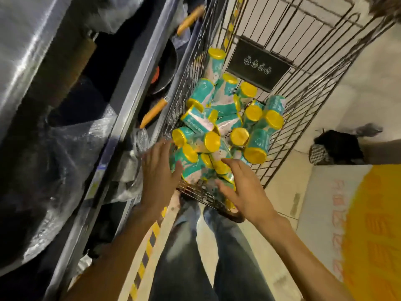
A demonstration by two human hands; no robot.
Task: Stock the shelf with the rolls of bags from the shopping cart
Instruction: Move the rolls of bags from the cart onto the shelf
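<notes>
Head view, looking down. Heaped in the wire-mesh metal shopping cart, filling its near end from centre toward 6 o'clock: teal-and-pink wrapped cylindrical rolls of bags with yellow plastic end caps, lying at all angles, some on end, some sideways. At 9 o'clock, just beside the cart: grey metal shelf carrying dark frying pans with orange handles and clear plastic-wrapped goods.

Likely light and fairly stiff, each roll; glossy wrapper probably slick, caps smooth and rounded. Best taken round the wrapped middle rather than by a cap, which could slip or pop off. Loosely stacked, so apt to roll or tumble once a neighbour is lifted.

Left hand reaching in over the cart's near rim at about 7 o'clock of the heap, fingers straight and spread, palm toward the nearest rolls, touching or almost touching, holding nothing. Right hand at about 5 o'clock of the heap, fingers spread wide and slightly bent, poised above the rolls, nothing gripped. Both forearms extended forward, converging on the pile.
</notes>
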